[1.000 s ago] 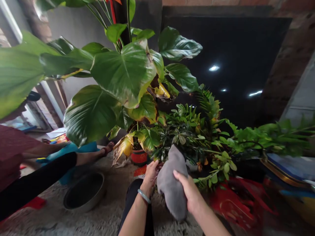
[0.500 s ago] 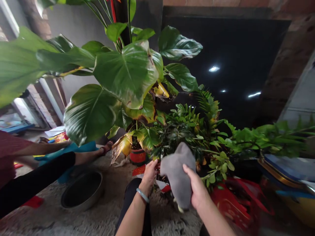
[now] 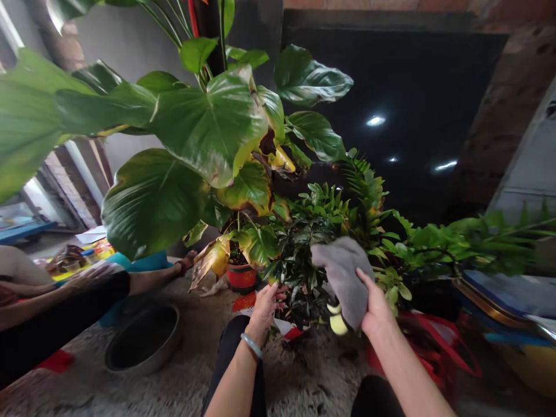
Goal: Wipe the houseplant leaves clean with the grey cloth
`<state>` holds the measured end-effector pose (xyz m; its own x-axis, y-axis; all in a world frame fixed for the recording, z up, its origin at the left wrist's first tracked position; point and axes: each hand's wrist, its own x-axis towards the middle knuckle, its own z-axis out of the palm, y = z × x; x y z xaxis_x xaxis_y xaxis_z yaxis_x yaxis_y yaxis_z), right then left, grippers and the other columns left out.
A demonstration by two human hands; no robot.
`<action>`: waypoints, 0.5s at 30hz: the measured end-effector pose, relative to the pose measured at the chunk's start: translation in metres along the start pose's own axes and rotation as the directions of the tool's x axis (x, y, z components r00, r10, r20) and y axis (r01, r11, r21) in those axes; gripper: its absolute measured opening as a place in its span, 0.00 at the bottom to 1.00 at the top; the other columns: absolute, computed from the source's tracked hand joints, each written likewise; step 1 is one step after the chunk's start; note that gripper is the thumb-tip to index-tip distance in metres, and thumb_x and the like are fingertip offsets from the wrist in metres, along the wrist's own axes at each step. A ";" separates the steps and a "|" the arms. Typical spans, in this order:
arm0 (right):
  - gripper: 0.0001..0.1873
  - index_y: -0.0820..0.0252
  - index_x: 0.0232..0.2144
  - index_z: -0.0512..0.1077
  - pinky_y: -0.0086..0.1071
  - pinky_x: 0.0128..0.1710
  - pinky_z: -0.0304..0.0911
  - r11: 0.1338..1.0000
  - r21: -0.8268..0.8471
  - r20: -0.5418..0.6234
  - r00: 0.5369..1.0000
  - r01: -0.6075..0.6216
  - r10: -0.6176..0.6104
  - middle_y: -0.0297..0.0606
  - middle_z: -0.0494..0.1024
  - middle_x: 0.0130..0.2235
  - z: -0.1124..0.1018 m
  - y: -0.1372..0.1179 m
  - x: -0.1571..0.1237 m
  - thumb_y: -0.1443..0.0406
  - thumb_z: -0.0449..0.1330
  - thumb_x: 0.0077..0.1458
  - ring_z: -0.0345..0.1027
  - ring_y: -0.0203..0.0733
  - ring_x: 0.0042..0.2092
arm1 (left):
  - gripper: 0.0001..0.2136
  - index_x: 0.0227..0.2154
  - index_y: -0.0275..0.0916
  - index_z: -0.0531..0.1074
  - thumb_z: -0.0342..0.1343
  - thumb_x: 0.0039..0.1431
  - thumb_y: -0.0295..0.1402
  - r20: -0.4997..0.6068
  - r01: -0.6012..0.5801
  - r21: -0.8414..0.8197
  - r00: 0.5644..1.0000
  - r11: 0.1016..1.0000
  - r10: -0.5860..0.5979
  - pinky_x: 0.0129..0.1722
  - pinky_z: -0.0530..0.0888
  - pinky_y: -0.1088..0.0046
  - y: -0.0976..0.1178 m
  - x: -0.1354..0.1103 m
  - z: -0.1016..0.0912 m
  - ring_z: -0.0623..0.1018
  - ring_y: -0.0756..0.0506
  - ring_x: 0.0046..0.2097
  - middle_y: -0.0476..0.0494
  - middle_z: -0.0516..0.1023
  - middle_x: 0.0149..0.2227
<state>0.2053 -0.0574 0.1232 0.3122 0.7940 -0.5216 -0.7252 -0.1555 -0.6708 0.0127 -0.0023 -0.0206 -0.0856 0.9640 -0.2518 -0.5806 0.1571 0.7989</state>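
My right hand (image 3: 374,306) grips a soft grey cloth (image 3: 347,272), which hangs in folds with a pale yellow part at its lower edge. It is held in front of the leafy plants, right of the dark-leaved plant (image 3: 304,255). My left hand (image 3: 264,310), with a pale bangle on the wrist, is at the left edge of that plant. Its thumb and fingers are drawn together at a small green leaf (image 3: 273,270); the exact contact is hard to see. Below it stands a white and red pot or wrapper (image 3: 290,329).
A large broad-leaved plant (image 3: 212,121) rises ahead on the left from a red pot (image 3: 241,278). A metal basin (image 3: 143,339) lies on the floor, near another person's leg (image 3: 65,307). At right are a red bag (image 3: 447,341) and stacked boxes (image 3: 495,295). A dark glossy panel (image 3: 403,87) stands behind.
My right hand has moved the grey cloth right, away from my left hand, and its yellow part shows more. My left hand stays nearly in place. The other person's arm at left has shifted.
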 end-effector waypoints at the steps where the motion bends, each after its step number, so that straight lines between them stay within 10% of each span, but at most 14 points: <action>1: 0.10 0.60 0.34 0.77 0.46 0.43 0.76 0.998 -0.024 -0.052 0.997 -0.059 0.057 0.40 0.83 0.23 -0.013 0.010 -0.001 0.66 0.65 0.46 0.82 0.55 0.37 | 0.25 0.22 0.36 0.73 0.74 0.24 0.48 0.004 0.003 -0.005 1.000 1.000 -0.003 0.25 0.69 0.72 0.000 0.000 -0.001 0.74 0.49 0.25 0.43 0.81 0.26; 6: 0.15 0.64 0.36 0.77 0.50 0.41 0.76 0.963 -0.132 -0.076 0.971 -0.236 0.228 0.42 0.83 0.24 -0.058 0.040 -0.028 0.64 0.69 0.43 0.81 0.58 0.33 | 0.23 0.21 0.35 0.73 0.74 0.27 0.47 0.017 0.006 0.027 1.000 1.000 -0.006 0.25 0.69 0.73 0.001 0.002 -0.003 0.74 0.49 0.25 0.43 0.80 0.25; 15: 0.06 0.56 0.29 0.76 0.48 0.43 0.76 0.972 0.146 0.133 0.970 0.184 -0.204 0.32 0.80 0.18 -0.001 -0.020 0.010 0.71 0.62 0.46 0.81 0.52 0.32 | 0.24 0.22 0.36 0.73 0.73 0.26 0.48 0.032 -0.015 0.040 0.999 0.999 0.014 0.27 0.69 0.72 -0.005 -0.001 -0.001 0.75 0.48 0.26 0.39 0.82 0.29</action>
<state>0.2234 -0.0468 0.1311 0.3689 0.8801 -0.2988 -0.7367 0.0808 -0.6714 0.0151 -0.0040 -0.0243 -0.0673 0.9725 -0.2231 -0.5461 0.1513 0.8240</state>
